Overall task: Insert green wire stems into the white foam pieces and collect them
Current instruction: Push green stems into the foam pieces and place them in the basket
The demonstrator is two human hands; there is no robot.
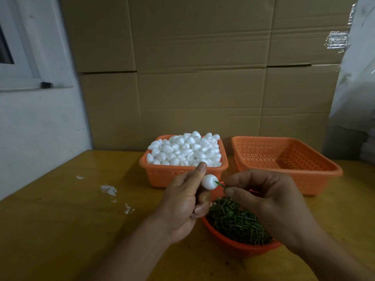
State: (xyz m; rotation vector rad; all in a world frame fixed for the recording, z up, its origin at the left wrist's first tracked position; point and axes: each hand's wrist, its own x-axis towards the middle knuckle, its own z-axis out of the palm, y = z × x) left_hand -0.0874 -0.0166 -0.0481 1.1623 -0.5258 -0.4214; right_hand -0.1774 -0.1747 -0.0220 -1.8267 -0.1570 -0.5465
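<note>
My left hand (185, 201) pinches a white egg-shaped foam piece (208, 181) between thumb and fingers. My right hand (263, 201) pinches a short green wire stem (220, 184), whose tip meets the foam piece's right side. Below both hands, a round orange basket (239, 245) holds a heap of green wire stems (235, 220). Behind the hands, a square orange basket (162, 175) is heaped with white foam pieces (182, 149).
An orange perforated basket (288, 159) with nothing visible inside stands at the back right. White crumbs (109, 189) lie on the yellow table (71, 220) at the left. Cardboard boxes (203, 78) form a wall behind the baskets.
</note>
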